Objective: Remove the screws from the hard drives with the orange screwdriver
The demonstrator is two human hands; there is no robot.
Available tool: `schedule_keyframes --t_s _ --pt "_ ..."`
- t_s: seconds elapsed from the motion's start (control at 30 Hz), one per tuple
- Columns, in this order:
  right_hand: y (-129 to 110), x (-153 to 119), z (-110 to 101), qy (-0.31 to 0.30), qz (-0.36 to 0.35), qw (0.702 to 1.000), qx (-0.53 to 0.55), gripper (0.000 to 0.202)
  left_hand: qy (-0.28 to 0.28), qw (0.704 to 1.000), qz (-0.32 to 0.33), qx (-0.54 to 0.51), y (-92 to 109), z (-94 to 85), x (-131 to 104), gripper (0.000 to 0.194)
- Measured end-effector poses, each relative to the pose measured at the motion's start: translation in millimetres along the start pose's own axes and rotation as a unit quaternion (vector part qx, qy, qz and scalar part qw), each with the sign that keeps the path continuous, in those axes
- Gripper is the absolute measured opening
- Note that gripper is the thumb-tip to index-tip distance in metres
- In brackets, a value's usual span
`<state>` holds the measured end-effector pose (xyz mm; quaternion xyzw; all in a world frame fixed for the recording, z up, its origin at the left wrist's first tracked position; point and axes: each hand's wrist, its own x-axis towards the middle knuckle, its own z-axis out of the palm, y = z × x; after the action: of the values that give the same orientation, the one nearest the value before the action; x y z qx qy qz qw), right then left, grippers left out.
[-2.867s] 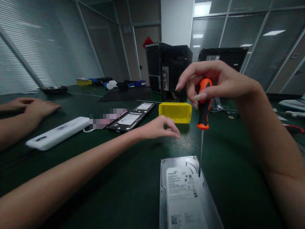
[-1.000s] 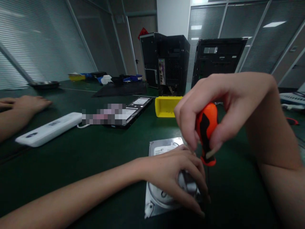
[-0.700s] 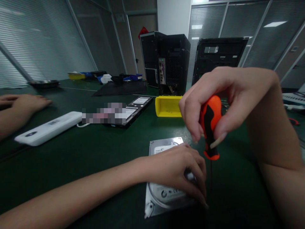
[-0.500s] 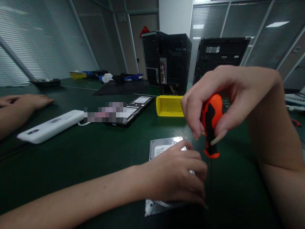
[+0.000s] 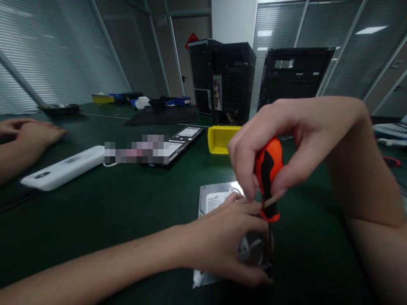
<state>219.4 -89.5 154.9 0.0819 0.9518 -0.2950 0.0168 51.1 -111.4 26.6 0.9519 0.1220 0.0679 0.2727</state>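
A silver hard drive [image 5: 211,201] with a white label lies on the dark green table, partly covered by my left hand [image 5: 225,241]. The fingers of that hand are apart, with thumb and fingertips around a small dark round-faced part [image 5: 252,250] at the drive's right side; its details are blurred. My right hand [image 5: 280,148] is closed around an orange and black screwdriver [image 5: 269,173]. The screwdriver's shaft points down beside my left fingers, and its tip is hard to make out near the dark part.
A yellow bin [image 5: 222,140] stands beyond the drive. Behind it is a black computer case [image 5: 235,84], with a black panel [image 5: 295,76] to its right. Left are a white power strip [image 5: 63,167], more drives [image 5: 187,133] and another person's hands [image 5: 38,135].
My right hand and the screwdriver have moved left and down, closer to my left hand. The left hand's thumb and fingers have spread, revealing the dark round-faced part.
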Motion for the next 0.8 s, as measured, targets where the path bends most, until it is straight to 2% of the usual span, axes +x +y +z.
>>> schedule_keyframes --t_s 0.27,0.5,0.67,0.8 --pt "-1.5 4.4 4.1 -0.037 0.030 0.999 0.013 0.018 0.006 0.999 -0.011 -0.037 -1.9 7.5 -0.6 0.021" --pt "-3.1 1.5 2.3 -0.027 0.023 0.999 -0.017 0.019 -0.013 1.000 -0.012 -0.022 0.5 3.5 2.4 0.022" --pt "-0.7 1.9 3.9 -0.030 0.026 0.999 -0.014 0.018 0.020 0.999 -0.008 -0.023 -0.6 4.9 2.1 0.022" --pt "-5.2 1.1 6.6 -0.033 0.034 0.998 -0.031 0.019 0.020 0.999 -0.011 -0.025 0.2 5.2 2.9 0.022"
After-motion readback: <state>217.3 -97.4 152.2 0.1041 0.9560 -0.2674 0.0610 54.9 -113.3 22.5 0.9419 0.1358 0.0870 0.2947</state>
